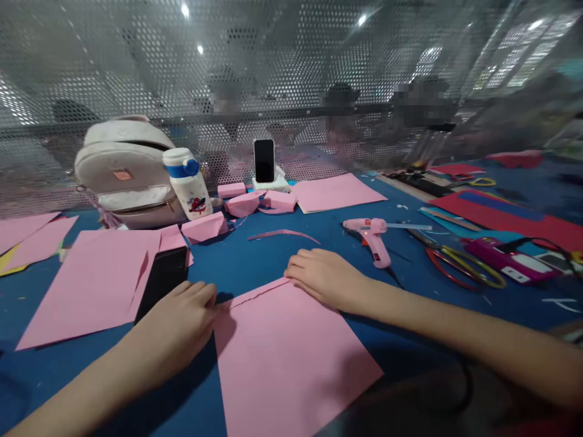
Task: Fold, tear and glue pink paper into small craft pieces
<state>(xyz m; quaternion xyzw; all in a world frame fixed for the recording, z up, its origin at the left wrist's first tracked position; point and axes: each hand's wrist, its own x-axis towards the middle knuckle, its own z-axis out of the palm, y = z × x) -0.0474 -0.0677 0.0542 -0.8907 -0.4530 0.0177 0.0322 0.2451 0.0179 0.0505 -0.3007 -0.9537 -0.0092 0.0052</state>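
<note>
My left hand (189, 315) clamps the pink sheet (285, 364), which extends nearward from both grips; my right hand (325, 276) covers its far-right end, whether clamped I cannot tell.

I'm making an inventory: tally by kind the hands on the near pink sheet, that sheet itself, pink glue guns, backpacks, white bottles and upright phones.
Hands: 2 (left hand, right hand)
Near pink sheet: 1
Pink glue gun: 1
Backpack: 1
White bottle: 1
Upright phone: 1
Total: 7
</note>
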